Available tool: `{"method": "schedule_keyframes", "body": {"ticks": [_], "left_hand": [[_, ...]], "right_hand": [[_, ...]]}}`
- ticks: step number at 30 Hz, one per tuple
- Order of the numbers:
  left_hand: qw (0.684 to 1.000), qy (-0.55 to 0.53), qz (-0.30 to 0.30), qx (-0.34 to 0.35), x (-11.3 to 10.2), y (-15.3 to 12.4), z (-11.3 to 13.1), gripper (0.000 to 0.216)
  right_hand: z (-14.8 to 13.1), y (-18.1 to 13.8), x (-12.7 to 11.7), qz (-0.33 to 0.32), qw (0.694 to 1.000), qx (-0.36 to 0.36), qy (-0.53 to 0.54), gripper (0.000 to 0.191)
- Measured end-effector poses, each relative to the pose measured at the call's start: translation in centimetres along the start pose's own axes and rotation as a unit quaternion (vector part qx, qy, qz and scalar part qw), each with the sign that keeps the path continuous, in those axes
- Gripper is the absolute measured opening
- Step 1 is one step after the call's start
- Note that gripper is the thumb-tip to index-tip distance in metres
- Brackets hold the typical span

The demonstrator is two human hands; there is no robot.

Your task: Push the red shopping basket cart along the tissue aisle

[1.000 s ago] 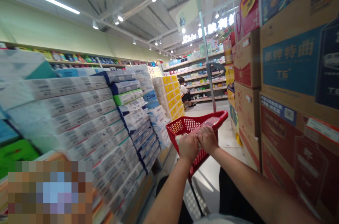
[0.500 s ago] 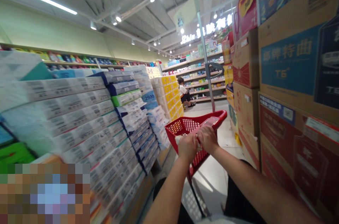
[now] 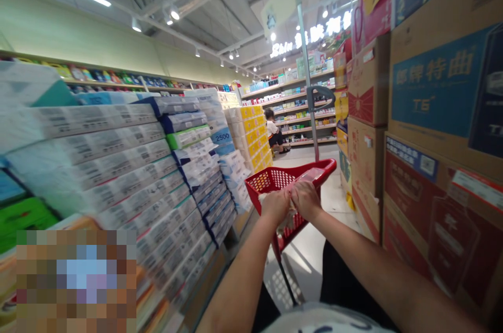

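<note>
A red plastic shopping cart (image 3: 275,180) rolls ahead of me down a store aisle. Both my hands rest side by side on its near rim. My left hand (image 3: 275,206) is closed around the rim, with a bit of white paper showing under the fingers. My right hand (image 3: 305,200) is closed on the rim too, just behind a pink phone (image 3: 310,175) that lies along the cart's right edge. A metal pole with a pale flag (image 3: 307,81) rises from the cart's front.
Stacked tissue packs (image 3: 129,165) line the left side, with yellow boxes (image 3: 255,136) further on. Tall cardboard cartons (image 3: 428,113) wall the right. A person (image 3: 272,133) crouches at the shelves at the aisle's far end. Pale floor (image 3: 334,196) runs ahead between the stacks.
The cart and I have moved a little forward along the aisle, and the view has tipped slightly. Both hands keep their hold on the rim.
</note>
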State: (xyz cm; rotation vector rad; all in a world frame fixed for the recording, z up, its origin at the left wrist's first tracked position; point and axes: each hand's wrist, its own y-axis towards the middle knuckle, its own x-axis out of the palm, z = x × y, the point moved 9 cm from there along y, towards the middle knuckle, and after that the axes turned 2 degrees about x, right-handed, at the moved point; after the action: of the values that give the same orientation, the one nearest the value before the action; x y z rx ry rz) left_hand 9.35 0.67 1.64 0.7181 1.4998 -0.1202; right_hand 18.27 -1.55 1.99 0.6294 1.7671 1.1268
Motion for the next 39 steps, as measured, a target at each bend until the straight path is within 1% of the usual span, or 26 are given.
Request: {"method": "schedule_keyframes", "body": {"ticks": [3, 6, 8, 10, 11, 12, 14, 15, 17, 18, 19, 20, 21, 22, 23, 24, 25, 26, 28, 29, 30, 31, 33, 34, 37, 39], "left_hand": [[0.996, -0.039, 0.083, 0.013, -0.6, -0.9, 0.1, 0.039], [0.981, -0.126, 0.146, 0.028, -0.8, -1.7, -0.2, 0.034], [0.957, -0.196, 0.212, 0.037, -1.5, -2.2, -0.5, 0.037], [0.926, -0.252, 0.278, 0.037, -2.3, -2.7, -0.8, 0.043], [0.914, -0.272, 0.298, 0.030, -2.4, -2.8, -0.9, 0.043], [0.907, -0.287, 0.306, 0.024, -2.5, -2.8, -0.9, 0.043], [0.904, -0.303, 0.301, 0.017, -2.5, -2.8, -0.7, 0.043], [0.905, -0.305, 0.297, 0.016, -2.5, -2.8, -0.5, 0.044], [0.906, -0.297, 0.299, 0.027, -2.8, -3.0, -0.1, 0.044], [0.906, -0.290, 0.305, 0.038, -3.1, -3.2, 0.1, 0.043], [0.906, -0.281, 0.313, 0.050, -3.4, -3.4, 0.3, 0.043], [0.906, -0.271, 0.320, 0.059, -3.6, -3.6, 0.4, 0.042], [0.907, -0.262, 0.326, 0.056, -3.8, -3.8, 0.4, 0.042], [0.908, -0.253, 0.332, 0.044, -3.8, -3.9, 0.3, 0.042], [0.912, -0.243, 0.329, 0.020, -3.7, -3.8, 0.1, 0.041], [0.920, -0.229, 0.316, -0.011, -3.4, -3.6, 0.0, 0.039], [0.932, -0.213, 0.289, -0.039, -2.9, -3.2, 0.0, 0.037], [0.947, -0.194, 0.249, -0.059, -2.3, -2.5, 0.1, 0.034], [0.974, -0.143, 0.156, -0.076, -1.2, -1.1, 0.9, 0.032], [0.984, -0.114, 0.113, -0.076, -0.7, -0.5, 1.3, 0.032], [0.991, -0.083, 0.076, -0.072, -0.4, 0.1, 1.6, 0.033], [0.996, -0.055, 0.046, -0.062, -0.3, 0.6, 1.9, 0.035], [0.999, -0.014, 0.005, -0.032, -0.2, 1.3, 2.4, 0.037], [1.000, -0.001, -0.009, -0.014, -0.1, 1.6, 2.6, 0.037], [0.999, 0.024, -0.034, 0.017, 0.2, 2.0, 2.7, 0.035], [0.998, 0.033, -0.046, 0.025, 0.5, 2.1, 2.6, 0.033]], "right_hand": [[-0.2, 0.3, -0.1, -0.014, 1.000, 0.008, 0.013, 0.032], [-0.2, 0.8, -0.2, -0.048, 0.996, 0.044, 0.060, 0.037], [-0.6, 0.9, 0.0, -0.082, 0.990, 0.063, 0.100, 0.037], [-1.3, 0.7, 0.3, -0.105, 0.985, 0.059, 0.124, 0.031], [-1.7, 0.5, 0.4, -0.111, 0.984, 0.051, 0.132, 0.028], [-2.0, 0.4, 0.6, -0.114, 0.982, 0.046, 0.141, 0.025], [-2.0, 0.2, 0.9, -0.123, 0.974, 0.055, 0.184, 0.020], [-1.7, 0.1, 1.1, -0.133, 0.963, 0.074, 0.221, 0.018], [-0.3, 0.3, 1.0, -0.139, 0.933, 0.138, 0.303, 0.017], [0.6, 0.4, 0.7, -0.135, 0.915, 0.177, 0.337, 0.017], [1.8, 0.7, -0.1, -0.110, 0.904, 0.214, 0.353, 0.017], [2.9, 1.1, -1.2, -0.082, 0.900, 0.234, 0.357, 0.017], [4.1, 1.5, -2.5, -0.041, 0.901, 0.254, 0.349, 0.018], [5.5, 1.6, -4.0, 0.013, 0.901, 0.282, 0.328, 0.021], [6.7, 1.7, -5.4, 0.060, 0.902, 0.302, 0.302, 0.025], [7.5, 1.7, -6.5, 0.093, 0.908, 0.307, 0.270, 0.027], [7.8, 1.9, -7.0, 0.103, 0.918, 0.296, 0.242, 0.028], [7.6, 2.0, -6.9, 0.083, 0.933, 0.270, 0.223, 0.027], [6.0, 2.0, -5.3, -0.001, 0.964, 0.180, 0.195, 0.021], [4.9, 1.7, -4.2, -0.052, 0.974, 0.128, 0.177, 0.019], [4.0, 1.1, -3.5, -0.077, 0.982, 0.083, 0.148, 0.018], [3.5, 0.6, -3.1, -0.079, 0.989, 0.060, 0.109, 0.021], [3.1, -0.1, -2.5, -0.072, 0.996, 0.038, 0.041, 0.025], [3.0, -0.3, -2.3, -0.072, 0.997, 0.029, 0.023, 0.028], [2.8, -0.1, -1.3, -0.110, 0.993, -0.003, 0.035, 0.030], [3.1, 0.5, -0.6, -0.144, 0.988, -0.005, 0.058, 0.028]]}}
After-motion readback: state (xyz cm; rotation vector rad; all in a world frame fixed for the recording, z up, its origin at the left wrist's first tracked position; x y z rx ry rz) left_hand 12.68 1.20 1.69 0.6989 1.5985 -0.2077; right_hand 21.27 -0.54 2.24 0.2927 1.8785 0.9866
